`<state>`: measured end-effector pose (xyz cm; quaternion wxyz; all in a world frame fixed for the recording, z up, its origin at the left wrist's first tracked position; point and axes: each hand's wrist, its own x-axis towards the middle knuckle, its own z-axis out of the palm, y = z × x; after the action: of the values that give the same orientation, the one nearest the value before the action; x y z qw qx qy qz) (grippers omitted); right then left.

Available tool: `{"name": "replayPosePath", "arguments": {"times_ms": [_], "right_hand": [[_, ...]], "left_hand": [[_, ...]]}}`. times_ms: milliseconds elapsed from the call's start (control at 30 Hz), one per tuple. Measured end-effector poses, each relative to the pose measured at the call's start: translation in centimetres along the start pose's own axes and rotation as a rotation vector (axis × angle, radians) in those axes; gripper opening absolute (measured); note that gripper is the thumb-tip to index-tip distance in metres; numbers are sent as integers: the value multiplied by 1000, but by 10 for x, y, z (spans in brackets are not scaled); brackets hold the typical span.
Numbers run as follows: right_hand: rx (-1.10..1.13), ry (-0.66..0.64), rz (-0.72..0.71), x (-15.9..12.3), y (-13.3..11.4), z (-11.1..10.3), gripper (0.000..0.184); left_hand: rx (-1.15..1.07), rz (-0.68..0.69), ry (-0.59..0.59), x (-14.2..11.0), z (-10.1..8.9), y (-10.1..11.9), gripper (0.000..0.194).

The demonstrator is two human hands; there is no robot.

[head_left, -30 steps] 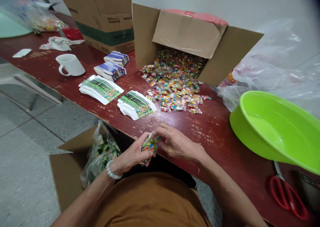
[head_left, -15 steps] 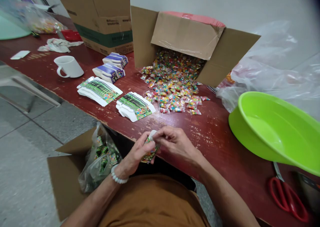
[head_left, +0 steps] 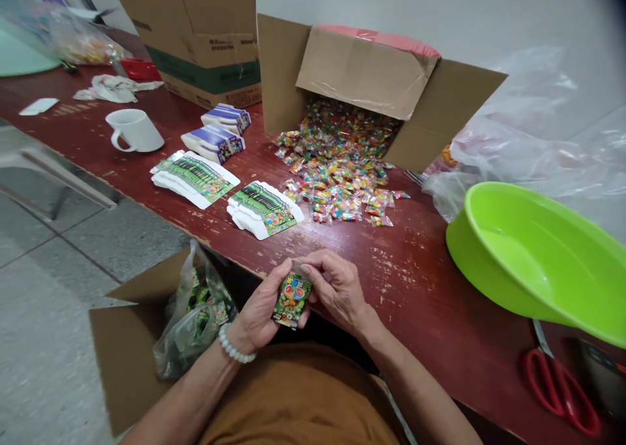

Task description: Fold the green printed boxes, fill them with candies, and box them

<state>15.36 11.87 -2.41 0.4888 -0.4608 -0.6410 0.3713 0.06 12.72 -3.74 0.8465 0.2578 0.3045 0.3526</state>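
Between my two hands, at the table's front edge, is a small green printed candy box (head_left: 292, 298). My left hand (head_left: 261, 306), with a bead bracelet at its wrist, is closed around the box's left side and bottom. The fingers of my right hand (head_left: 338, 288) pinch the box's top end. Beyond them lie two stacks of flat green cartons, a nearer stack (head_left: 267, 209) and a farther stack (head_left: 195, 179). Wrapped candies (head_left: 342, 190) spill across the table from a tipped cardboard box (head_left: 366, 70).
A lime green basin (head_left: 489, 269) and red-handled scissors (head_left: 557, 386) are at the right. A white mug (head_left: 134, 132) and purple cartons (head_left: 215, 142) stand at the left. Below the table edge, an open carton (head_left: 132, 340) holds a plastic bag (head_left: 176, 340) of green boxes.
The candy box has turned so its printed face shows fully. Its raised white flap is no longer visible, and my right fingers have come down onto the top end.
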Motion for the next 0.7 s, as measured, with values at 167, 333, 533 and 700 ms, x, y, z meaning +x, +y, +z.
{"name": "replayPosePath", "arguments": {"times_ms": [167, 333, 533, 700], "right_hand": [[168, -125, 99, -1, -2, -1, 21], [593, -124, 444, 4, 4, 6, 29], [639, -89, 491, 12, 0, 4, 28], [536, -94, 420, 9, 1, 4, 26]], "left_hand": [[-75, 2, 27, -1, 2, 5, 45], [7, 63, 71, -1, 8, 3, 54], [111, 102, 42, -1, 1, 0, 65], [136, 106, 58, 0, -5, -1, 63]]}}
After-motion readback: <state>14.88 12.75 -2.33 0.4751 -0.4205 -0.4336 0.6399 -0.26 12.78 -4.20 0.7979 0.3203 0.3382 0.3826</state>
